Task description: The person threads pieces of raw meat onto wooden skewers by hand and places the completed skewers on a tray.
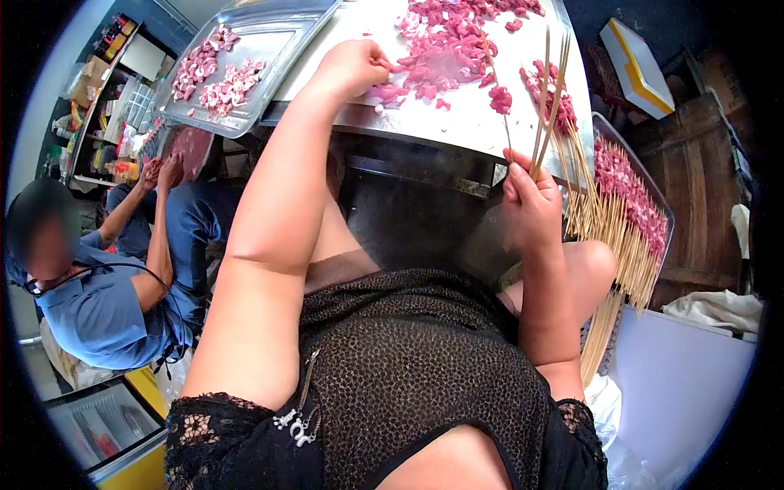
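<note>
My right hand (531, 200) is closed around several thin wooden skewers (552, 106) near the table's front edge. One of them carries chunks of red meat (500, 100) partway up; the others in my grip look bare. My left hand (351, 67) is at the left edge of a heap of cut raw meat (445, 53), its fingers pinched on a small pink piece of meat (395, 69). The fingertips partly hide that piece. Finished-looking meat skewers (555, 102) lie on the table to the right of my right hand.
A metal tray (260, 102) with two piles of pale meat stands at the left. Right of the table, another tray (668, 204) holds many meat skewers, their sticks pointing toward me. A co-worker in a blue shirt (102, 314) sits at the left, hands together near a reddish container (194, 151).
</note>
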The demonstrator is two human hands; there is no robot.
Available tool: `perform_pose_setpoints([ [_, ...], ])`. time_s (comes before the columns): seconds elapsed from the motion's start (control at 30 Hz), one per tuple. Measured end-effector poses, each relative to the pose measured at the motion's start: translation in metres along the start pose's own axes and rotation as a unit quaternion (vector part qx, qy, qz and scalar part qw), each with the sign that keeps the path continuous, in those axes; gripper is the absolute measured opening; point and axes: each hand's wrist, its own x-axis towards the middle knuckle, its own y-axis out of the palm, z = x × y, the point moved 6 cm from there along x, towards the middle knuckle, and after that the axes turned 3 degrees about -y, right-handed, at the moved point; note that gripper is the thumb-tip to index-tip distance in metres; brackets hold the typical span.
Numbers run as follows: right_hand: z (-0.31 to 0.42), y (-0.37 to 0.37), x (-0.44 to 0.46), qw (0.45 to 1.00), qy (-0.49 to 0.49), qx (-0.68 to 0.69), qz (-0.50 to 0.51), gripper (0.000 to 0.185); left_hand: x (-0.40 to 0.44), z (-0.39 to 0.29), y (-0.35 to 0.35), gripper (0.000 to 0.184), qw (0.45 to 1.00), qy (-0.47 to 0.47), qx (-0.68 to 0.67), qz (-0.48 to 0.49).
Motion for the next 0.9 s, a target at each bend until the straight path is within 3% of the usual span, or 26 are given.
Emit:
perform_pose_setpoints([
  [0.1,0.001,-0.003,-0.001,1.0,0.0,0.001,0.005,0.026,-0.003,0.008,-0.015,0.015,0.983,-0.028,-0.179,-0.033],
  [0.13,0.002,-0.002,-0.001,1.0,-0.002,-0.002,0.007,0.026,-0.003,0.009,-0.014,0.015,0.983,-0.029,-0.178,-0.032],
  [0.2,0.002,0.0,-0.002,1.0,-0.008,-0.005,0.014,0.026,-0.006,0.008,-0.016,0.012,0.938,-0.038,-0.341,-0.044],
  [0.33,0.001,0.001,-0.001,1.0,-0.001,-0.009,0.027,0.026,0.001,0.003,-0.015,0.016,0.914,-0.006,-0.405,-0.037],
  [0.4,0.0,0.001,-0.001,1.0,-0.003,-0.01,0.025,0.026,0.002,0.008,-0.011,0.019,0.915,-0.007,-0.402,-0.034],
  [0.47,0.0,0.002,-0.001,1.0,-0.006,-0.01,0.025,0.026,0.006,0.026,-0.013,0.024,0.974,-0.067,-0.194,-0.094],
  [0.5,0.0,0.002,-0.001,1.0,-0.007,-0.012,0.019,0.026,0.01,0.035,-0.01,0.028,0.985,-0.12,-0.114,-0.053],
  [0.53,0.0,0.002,-0.002,1.0,-0.008,-0.012,0.016,0.026,0.01,0.04,-0.012,0.028,0.985,-0.121,-0.114,-0.054],
  [0.6,0.0,0.002,-0.002,1.0,-0.008,-0.015,0.009,0.025,0.007,0.034,-0.026,0.027,0.987,-0.056,-0.015,-0.149],
  [0.77,0.0,0.001,-0.001,1.0,-0.005,-0.013,0.02,0.025,-0.004,0.021,-0.034,0.029,0.985,-0.073,-0.053,-0.146],
  [0.83,0.0,0.001,-0.002,1.0,-0.003,-0.014,0.018,0.025,-0.003,0.012,-0.033,0.024,0.976,0.009,-0.078,-0.202],
  [0.9,-0.001,0.002,-0.002,1.0,-0.002,-0.016,0.017,0.025,0.001,0.001,-0.026,0.024,0.975,0.029,-0.093,-0.198],
])
